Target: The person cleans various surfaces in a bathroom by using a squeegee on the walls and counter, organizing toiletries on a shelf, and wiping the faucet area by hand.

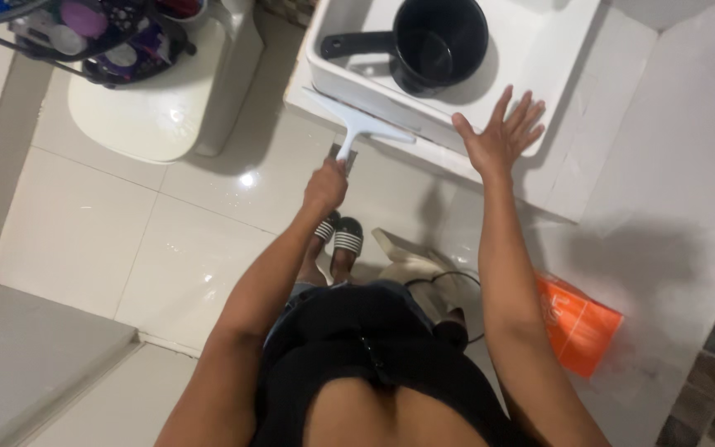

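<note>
My left hand (326,184) grips the handle of a white squeegee (357,122), whose blade lies along the front rim of a white sink (539,58). My right hand (502,132) rests flat on that rim with its fingers spread and holds nothing. Inside the sink stands a black pot (436,41) with a long handle pointing left.
A white toilet (159,108) stands at the upper left under a black wire rack of bottles (93,37). The wet white tile floor (126,232) carries my striped sandals (339,233), a pale bag (415,269) and an orange box (577,323).
</note>
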